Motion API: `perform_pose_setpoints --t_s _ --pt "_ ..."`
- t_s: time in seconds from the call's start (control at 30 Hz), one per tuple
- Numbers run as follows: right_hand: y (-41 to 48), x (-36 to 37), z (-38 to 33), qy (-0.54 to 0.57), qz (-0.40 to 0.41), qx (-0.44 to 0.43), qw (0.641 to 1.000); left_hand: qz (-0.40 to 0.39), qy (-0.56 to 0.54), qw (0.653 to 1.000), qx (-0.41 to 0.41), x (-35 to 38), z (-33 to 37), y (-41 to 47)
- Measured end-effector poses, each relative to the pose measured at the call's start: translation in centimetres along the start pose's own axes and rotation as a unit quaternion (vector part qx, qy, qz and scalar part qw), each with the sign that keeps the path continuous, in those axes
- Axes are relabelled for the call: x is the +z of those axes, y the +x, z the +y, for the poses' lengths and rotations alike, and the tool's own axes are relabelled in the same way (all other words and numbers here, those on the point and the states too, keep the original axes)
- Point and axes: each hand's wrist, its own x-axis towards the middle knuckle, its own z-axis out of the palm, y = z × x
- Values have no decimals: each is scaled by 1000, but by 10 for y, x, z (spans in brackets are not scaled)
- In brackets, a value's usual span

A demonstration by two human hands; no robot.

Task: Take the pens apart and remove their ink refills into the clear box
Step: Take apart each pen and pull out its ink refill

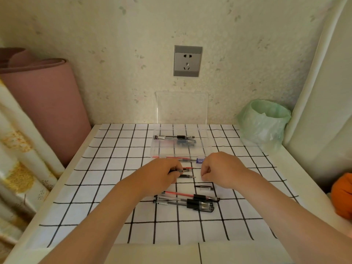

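A clear box point(206, 147) stands open at the back of the checked cloth, its lid leaning on the wall, with a few pens point(176, 137) lying inside. A red pen point(181, 159) lies just in front of the box. My left hand point(162, 173) is closed around several pens point(187, 173) whose tips stick out to the right. My right hand point(219, 169) is curled a little to the right of those tips; what it pinches is too small to tell. A bundle of several capped pens point(187, 201) lies nearer me, beside a loose clear cap point(204, 188).
A green-bagged bin point(263, 121) stands at the back right. A rolled pink mat point(43, 100) leans at the left. An orange object point(342, 195) sits at the right edge. A wall socket point(187, 60) is above the box. A small blue eraser point(200, 160) lies by the box.
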Motion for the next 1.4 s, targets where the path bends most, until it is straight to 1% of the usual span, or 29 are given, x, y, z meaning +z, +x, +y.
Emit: perform_pose_setpoints --t_s 0.1,0.2,0.33,0.5,0.8,0.97,1.03,1.27,1.4 --pt "0 0 -3 29 32 -19 999 0 7 1000 4 0 0 0" --pt "-1 -2 -7 99 78 -45 991 -4 7 1000 4 -1 1 0" --pt "-2 -1 -12 162 81 -72 981 -9 10 1000 2 -1 3 0" --pt "-2 1 -12 188 77 -88 975 -4 11 1000 6 -3 5 -2" --pt "-4 5 -19 212 88 -118 966 -5 -4 1000 22 -4 10 -3" --pt "-3 8 -21 221 101 -117 963 2 -44 999 -10 -5 7 -3" --pt "-3 8 -21 221 109 -113 963 6 -57 998 -10 -8 6 -3" --pt "-1 9 -18 206 116 -97 967 27 -49 998 5 -10 9 -3" --pt "-3 7 -18 208 93 -109 968 36 -23 999 17 -13 7 -5"
